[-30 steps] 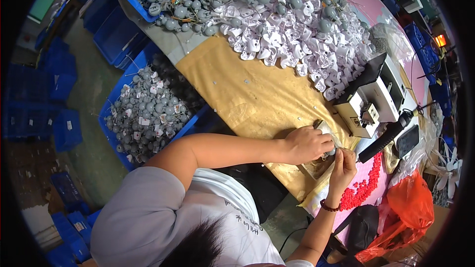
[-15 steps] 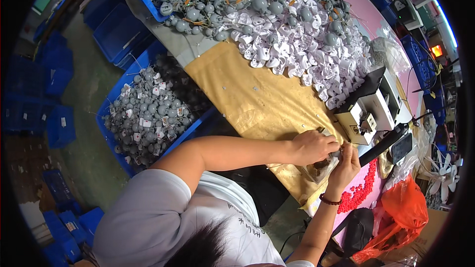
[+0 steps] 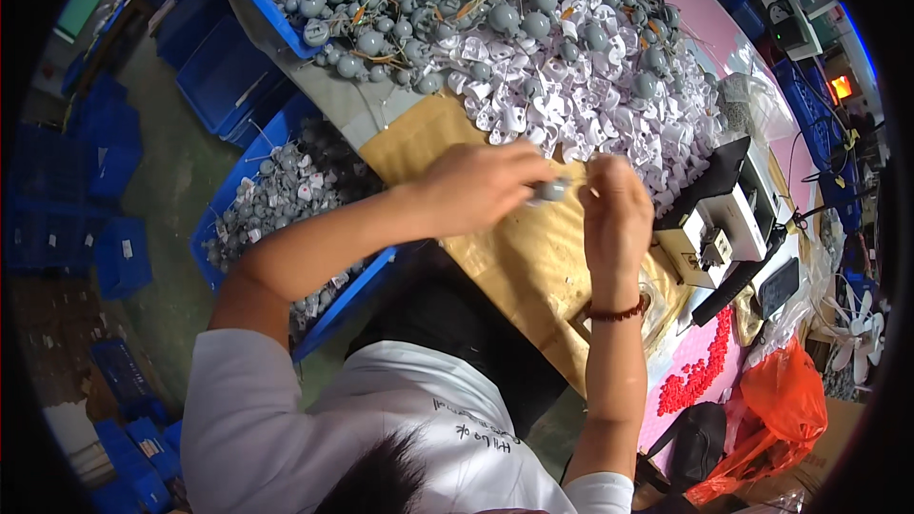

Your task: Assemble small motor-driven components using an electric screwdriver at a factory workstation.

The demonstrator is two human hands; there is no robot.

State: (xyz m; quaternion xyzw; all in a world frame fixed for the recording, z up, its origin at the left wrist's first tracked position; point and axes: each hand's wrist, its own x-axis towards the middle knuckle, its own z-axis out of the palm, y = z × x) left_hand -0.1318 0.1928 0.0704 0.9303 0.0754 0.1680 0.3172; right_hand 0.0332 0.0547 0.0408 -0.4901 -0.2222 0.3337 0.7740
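My left hand [image 3: 486, 187] is closed on a small grey ball-shaped part [image 3: 553, 190], held between the fingertips over the yellow table cover [image 3: 533, 257]. Slightly blurred, my right hand [image 3: 617, 219] is raised just to its right, beside the heap of white plastic pieces [image 3: 581, 86]. Its fingers are curled together, and what they hold, if anything, is hidden. Beyond the white pieces lies a heap of grey ball-shaped parts [image 3: 409, 0] with thin strings and orange bits among them.
A small boxy fixture [image 3: 700, 243] stands on the table at the right, near a phone [image 3: 779, 287]. Small red parts [image 3: 693, 383] lie beside a red plastic bag [image 3: 785, 395] and a black pouch [image 3: 697, 444]. At my left is a blue bin [image 3: 214, 214] of grey parts.
Both hands have moved away from the table's near right part, toward the white heap. They have come apart, the left going left with the grey part.
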